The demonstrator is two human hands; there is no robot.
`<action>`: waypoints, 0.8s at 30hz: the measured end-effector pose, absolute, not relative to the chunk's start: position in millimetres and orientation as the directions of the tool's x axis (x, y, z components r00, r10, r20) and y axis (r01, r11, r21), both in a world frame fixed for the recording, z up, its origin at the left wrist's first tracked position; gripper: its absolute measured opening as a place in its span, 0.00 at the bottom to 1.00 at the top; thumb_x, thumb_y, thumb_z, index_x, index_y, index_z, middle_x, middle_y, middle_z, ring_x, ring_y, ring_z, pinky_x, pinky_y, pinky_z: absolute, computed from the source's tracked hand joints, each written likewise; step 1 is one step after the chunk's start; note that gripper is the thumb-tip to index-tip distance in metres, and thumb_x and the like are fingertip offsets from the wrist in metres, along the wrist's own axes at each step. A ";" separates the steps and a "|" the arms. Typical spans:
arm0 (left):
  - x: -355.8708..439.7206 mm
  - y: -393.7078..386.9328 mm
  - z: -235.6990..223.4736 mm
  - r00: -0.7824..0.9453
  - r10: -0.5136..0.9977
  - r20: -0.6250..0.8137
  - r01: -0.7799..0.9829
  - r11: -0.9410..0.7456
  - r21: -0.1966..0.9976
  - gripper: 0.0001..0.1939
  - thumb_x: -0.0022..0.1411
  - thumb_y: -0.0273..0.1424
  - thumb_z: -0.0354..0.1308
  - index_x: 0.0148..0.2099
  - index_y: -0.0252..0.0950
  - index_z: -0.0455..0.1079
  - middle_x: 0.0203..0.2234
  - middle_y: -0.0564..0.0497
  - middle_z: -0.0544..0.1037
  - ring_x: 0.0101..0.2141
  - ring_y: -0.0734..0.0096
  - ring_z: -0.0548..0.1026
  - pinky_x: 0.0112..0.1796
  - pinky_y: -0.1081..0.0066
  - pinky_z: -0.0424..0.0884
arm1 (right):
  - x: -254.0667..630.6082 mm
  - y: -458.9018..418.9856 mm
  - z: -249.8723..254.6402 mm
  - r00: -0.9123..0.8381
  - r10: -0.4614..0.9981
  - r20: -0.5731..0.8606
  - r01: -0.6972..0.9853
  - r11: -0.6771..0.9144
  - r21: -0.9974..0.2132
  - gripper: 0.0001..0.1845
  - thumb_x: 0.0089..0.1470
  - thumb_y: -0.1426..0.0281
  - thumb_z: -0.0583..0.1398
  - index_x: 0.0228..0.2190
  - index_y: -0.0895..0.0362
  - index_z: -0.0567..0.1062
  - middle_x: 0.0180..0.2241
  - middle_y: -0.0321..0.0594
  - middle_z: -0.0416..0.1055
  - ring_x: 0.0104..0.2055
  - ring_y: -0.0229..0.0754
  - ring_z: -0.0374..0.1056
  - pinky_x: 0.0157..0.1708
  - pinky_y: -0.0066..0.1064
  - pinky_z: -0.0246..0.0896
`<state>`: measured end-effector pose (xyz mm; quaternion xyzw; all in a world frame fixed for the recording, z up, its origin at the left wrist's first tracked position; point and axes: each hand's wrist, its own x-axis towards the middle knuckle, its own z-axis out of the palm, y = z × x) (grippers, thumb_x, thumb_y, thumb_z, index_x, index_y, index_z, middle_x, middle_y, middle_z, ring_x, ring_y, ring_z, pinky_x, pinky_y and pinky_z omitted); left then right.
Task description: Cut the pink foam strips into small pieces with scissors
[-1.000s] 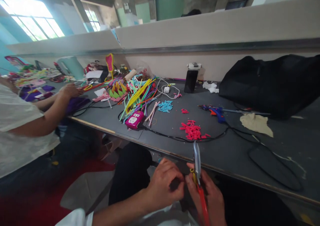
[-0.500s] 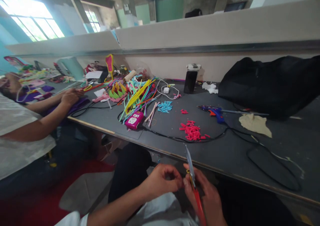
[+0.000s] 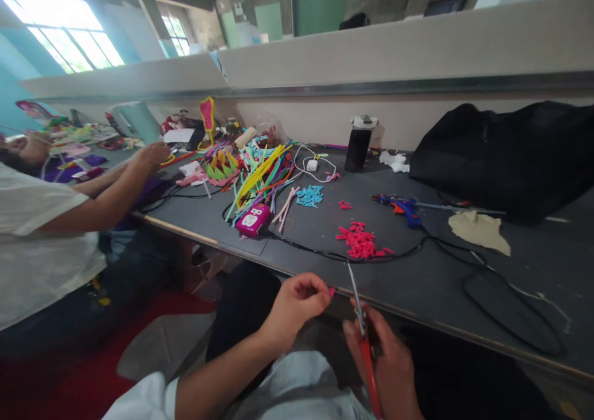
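Note:
Between the thumb and finger of my left hand (image 3: 294, 312) is a small pink-red piece (image 3: 331, 292), its tip poking out. My right hand (image 3: 392, 361) is wrapped round red-handled scissors (image 3: 367, 355), whose blades point up and away over the table edge. Beyond the scissor tips lies a heap of small pink-red pieces (image 3: 359, 242), with a smaller cluster (image 3: 344, 205) behind it. Small blue pieces (image 3: 310, 196) make another heap to the left.
A magenta box (image 3: 253, 219) with a black cable stands before many coloured pipe cleaners (image 3: 260, 179). To the right are a blue glue gun (image 3: 407, 213), beige cloth scrap (image 3: 480, 231), bottle (image 3: 359, 145) and black bag (image 3: 501, 160). A co-worker's arm (image 3: 120, 188) reaches over the table at left.
My left hand has moved up and away from the scissors, with the pink-red piece now showing at its fingertips. The co-worker's hands have moved farther over the table.

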<state>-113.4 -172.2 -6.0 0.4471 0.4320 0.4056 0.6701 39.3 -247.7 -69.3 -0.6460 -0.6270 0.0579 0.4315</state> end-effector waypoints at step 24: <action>-76.9 -172.6 16.7 0.112 0.985 -0.133 -0.493 0.171 0.853 0.07 0.49 0.29 0.66 0.28 0.34 0.70 0.24 0.55 0.70 0.27 0.78 0.64 0.31 0.76 0.61 | 38.9 -251.1 -82.6 0.202 0.829 0.521 0.824 0.144 -0.549 0.22 0.61 0.57 0.53 0.44 0.62 0.76 0.39 0.46 0.80 0.37 0.43 0.78 0.38 0.28 0.72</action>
